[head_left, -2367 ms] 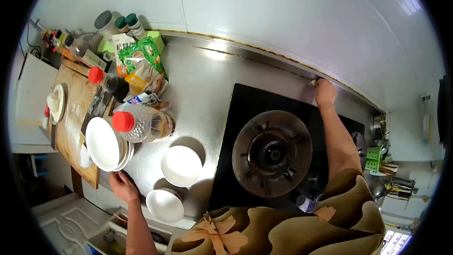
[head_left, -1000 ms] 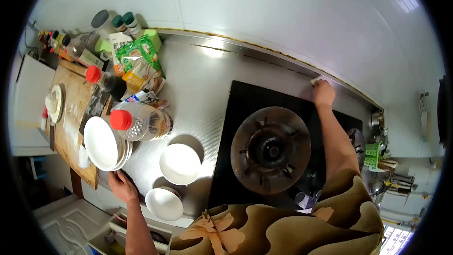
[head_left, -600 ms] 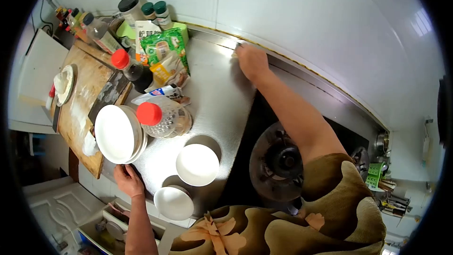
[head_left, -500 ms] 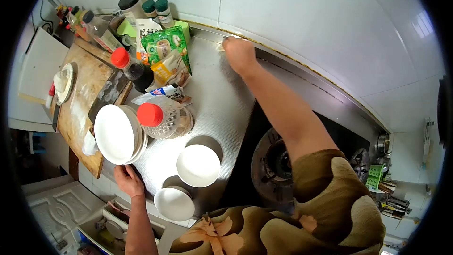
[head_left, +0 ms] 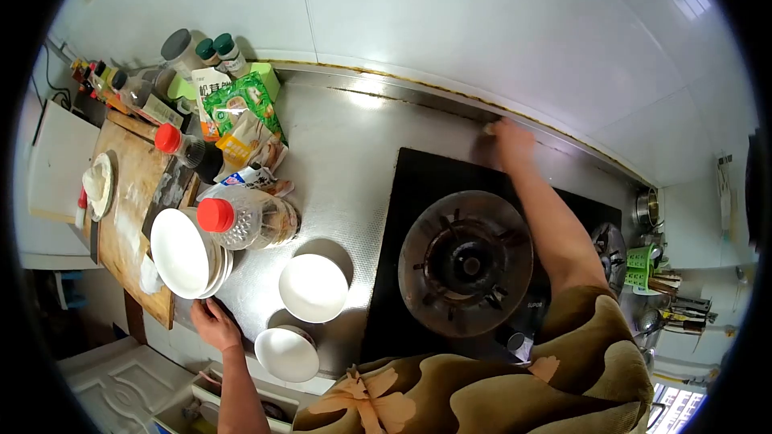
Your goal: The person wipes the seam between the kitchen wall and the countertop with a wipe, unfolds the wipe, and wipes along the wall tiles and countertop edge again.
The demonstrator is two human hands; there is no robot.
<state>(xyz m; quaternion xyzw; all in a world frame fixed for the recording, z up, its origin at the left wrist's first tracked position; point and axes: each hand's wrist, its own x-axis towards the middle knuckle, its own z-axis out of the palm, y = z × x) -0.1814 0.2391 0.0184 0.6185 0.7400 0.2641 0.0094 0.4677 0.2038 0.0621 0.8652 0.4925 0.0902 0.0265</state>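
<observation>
My right hand (head_left: 512, 145) is closed and pressed against the steel backsplash strip behind the black gas stove (head_left: 386, 273). A small pale bit, perhaps cloth, shows at its fingertips; most of it is hidden. Down at the front edge of the steel counter (head_left: 330, 161), my left hand (head_left: 215, 326) rests with fingers stretched out, just below a tilted stack of white plates (head_left: 181, 253). Whether it touches the stack I cannot tell. To its right stand two groups of white bowls, one bowl (head_left: 314, 288) behind the other (head_left: 287, 354).
A plastic jar with a red lid (head_left: 253, 217), a dark sauce bottle (head_left: 197, 157), food packets (head_left: 245, 104) and seasoning jars (head_left: 229, 52) crowd the left. Beyond them lies a floury wooden board (head_left: 125, 193). The burner (head_left: 466, 265) stands up from the stove. A green utensil holder (head_left: 639, 267) is far right.
My right hand has slid rightward along the backsplash, from the bare counter to behind the stove. The view has shifted, uncovering the burner. My left hand stays by the plates.
</observation>
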